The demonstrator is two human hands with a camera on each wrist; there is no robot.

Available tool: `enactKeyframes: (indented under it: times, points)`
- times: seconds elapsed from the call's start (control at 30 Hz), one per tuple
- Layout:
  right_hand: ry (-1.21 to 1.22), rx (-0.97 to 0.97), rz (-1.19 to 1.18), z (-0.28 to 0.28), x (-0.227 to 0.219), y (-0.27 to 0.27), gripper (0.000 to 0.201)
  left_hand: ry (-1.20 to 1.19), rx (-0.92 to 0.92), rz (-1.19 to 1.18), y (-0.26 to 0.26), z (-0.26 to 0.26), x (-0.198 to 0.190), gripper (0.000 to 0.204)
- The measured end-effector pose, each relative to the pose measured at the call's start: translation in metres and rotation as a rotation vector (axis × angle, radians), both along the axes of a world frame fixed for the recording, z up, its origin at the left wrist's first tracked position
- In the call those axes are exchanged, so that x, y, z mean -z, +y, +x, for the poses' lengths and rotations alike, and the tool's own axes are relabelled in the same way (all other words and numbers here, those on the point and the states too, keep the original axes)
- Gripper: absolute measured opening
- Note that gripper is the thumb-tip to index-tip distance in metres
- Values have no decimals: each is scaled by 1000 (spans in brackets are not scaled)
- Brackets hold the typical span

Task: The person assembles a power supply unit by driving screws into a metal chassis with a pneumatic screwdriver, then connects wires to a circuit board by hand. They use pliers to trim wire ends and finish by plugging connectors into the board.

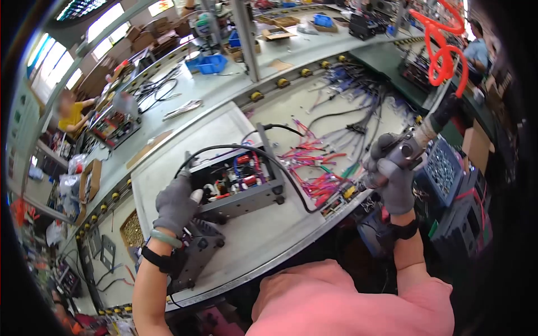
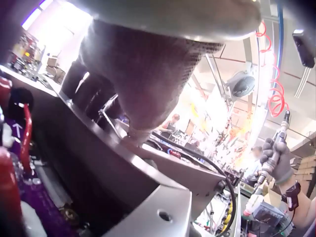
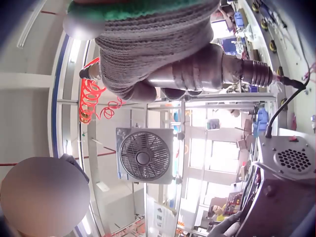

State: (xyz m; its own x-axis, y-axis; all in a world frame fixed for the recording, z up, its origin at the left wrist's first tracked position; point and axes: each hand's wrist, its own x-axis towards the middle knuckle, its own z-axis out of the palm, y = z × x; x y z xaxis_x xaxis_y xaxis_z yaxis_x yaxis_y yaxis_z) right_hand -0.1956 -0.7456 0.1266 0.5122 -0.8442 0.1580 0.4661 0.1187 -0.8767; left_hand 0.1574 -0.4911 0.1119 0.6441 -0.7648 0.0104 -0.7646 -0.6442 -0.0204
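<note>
While the left hand (image 1: 177, 205) grips the left end of the chassis (image 1: 246, 204), brace it where it rests on the pale board (image 1: 269, 238) | black cable (image 1: 224, 147) arches across; route it clear | right hand (image 1: 397, 182) curls round the air driver (image 1: 406, 150), apart from the chassis; present it square.

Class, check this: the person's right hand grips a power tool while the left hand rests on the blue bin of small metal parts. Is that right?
Not quite: the left hand holds the edge of the open metal case instead, as the head view shows. The right hand does grip a power tool.
</note>
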Motion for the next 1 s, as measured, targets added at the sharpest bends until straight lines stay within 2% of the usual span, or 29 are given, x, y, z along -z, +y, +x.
enactKeyframes:
  times: [0.03,0.07,0.13,0.17,0.2,0.23,0.3,0.37,0.5,0.57,0.6,0.67,0.7,0.8,0.93,1.0]
  points:
    - [39,55,41,-5,3,5,41,-55,-84,-5,-6,-2,3,48]
    - [67,128,-26,-6,12,5,41,-56,-64,2,-14,-2,6,48]
    - [105,122,-4,-20,29,3,41,-83,-216,-15,-20,7,14,39]
    - [174,170,-19,-26,37,2,40,-147,-192,-54,-14,25,37,37]
    - [237,206,-36,-30,43,-1,40,-97,-252,-146,-16,15,28,40]
    - [180,183,-61,-30,43,-1,39,-106,-265,-182,-14,9,25,41]
    - [31,138,57,-30,44,3,43,-107,-275,-274,-9,10,33,43]
    - [32,136,44,-30,41,1,44,-105,-256,-357,-7,7,34,45]
    - [43,150,-49,-22,49,-2,43,-74,-297,-325,-10,2,27,49]
    - [32,141,-83,-19,55,-2,42,16,-328,-356,-11,-2,23,48]
    - [28,140,-74,-17,57,-1,42,10,-328,-349,-8,1,27,48]
    - [35,90,-3,-14,61,1,43,-89,-152,-411,-5,6,36,36]
    - [32,89,47,-10,62,3,44,-90,-150,-402,-4,10,37,36]
    - [50,59,83,-3,66,9,44,-65,-160,-131,-10,4,16,29]
    - [48,43,62,4,68,17,45,-34,-125,-117,-7,6,8,31]
    - [95,44,97,5,65,21,44,181,-121,-400,0,4,8,37]
